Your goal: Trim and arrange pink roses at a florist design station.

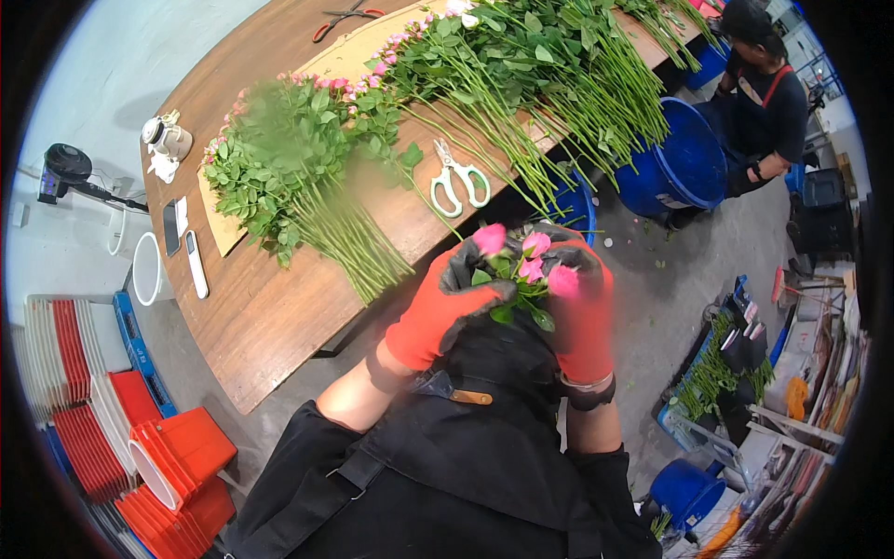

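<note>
A small spray of pink roses [532, 270] with green leaves is held in front of my black apron, near the table's front edge. My left hand [447, 300], in a red glove with a black coated palm, curls around its left side, thumb across the leaves. My right hand [585, 300], gloved alike, has its fingers bent around the blooms on the other side. The outer blooms are blurred, and the stem's lower part is hidden. Beyond the hands, white-and-green-handled scissors [461, 190] lie on the wooden table [279, 335], beside a bunch of pink spray roses [286, 161].
More long-stemmed roses [503, 77] are heaped farther along, stems overhanging the edge. Red-handled pliers-like cutters [346, 19] lie at the back. Blue buckets [688, 157] stand on the floor near a seated person [761, 98]. Stacked red bins [185, 447] are at lower left.
</note>
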`<state>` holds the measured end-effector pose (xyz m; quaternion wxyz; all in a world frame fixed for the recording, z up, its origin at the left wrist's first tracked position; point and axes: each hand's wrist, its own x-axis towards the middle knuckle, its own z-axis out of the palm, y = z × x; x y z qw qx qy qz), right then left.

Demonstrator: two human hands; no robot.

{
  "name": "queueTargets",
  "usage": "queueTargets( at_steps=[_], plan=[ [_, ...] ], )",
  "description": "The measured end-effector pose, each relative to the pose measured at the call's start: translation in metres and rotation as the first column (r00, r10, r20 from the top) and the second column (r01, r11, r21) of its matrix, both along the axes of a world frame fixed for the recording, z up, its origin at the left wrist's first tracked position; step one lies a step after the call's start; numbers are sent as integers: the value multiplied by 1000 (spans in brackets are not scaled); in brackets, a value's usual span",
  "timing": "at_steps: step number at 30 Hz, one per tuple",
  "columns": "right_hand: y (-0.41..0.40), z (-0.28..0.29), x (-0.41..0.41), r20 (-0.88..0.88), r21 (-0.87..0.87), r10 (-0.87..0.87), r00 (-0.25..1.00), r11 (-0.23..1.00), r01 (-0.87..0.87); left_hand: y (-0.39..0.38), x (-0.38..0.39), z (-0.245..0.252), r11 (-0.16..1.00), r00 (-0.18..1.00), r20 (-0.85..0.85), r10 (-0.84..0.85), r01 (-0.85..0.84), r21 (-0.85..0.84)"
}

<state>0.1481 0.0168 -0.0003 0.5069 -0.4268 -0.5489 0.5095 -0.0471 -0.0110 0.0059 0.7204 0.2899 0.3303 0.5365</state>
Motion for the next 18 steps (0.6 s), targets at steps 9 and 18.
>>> queueTargets(
  at_steps=[9, 18],
  plan=[
    [5, -3, 1, -108, 26, 147, 983, 989, -145, -3, -3, 1, 989, 901, -434, 20, 46, 141],
    [-23, 19, -23, -25, 37, -77, 997, 996, 78, -3, 1, -14, 936, 867, -429, 252, -106, 337]
  ],
)
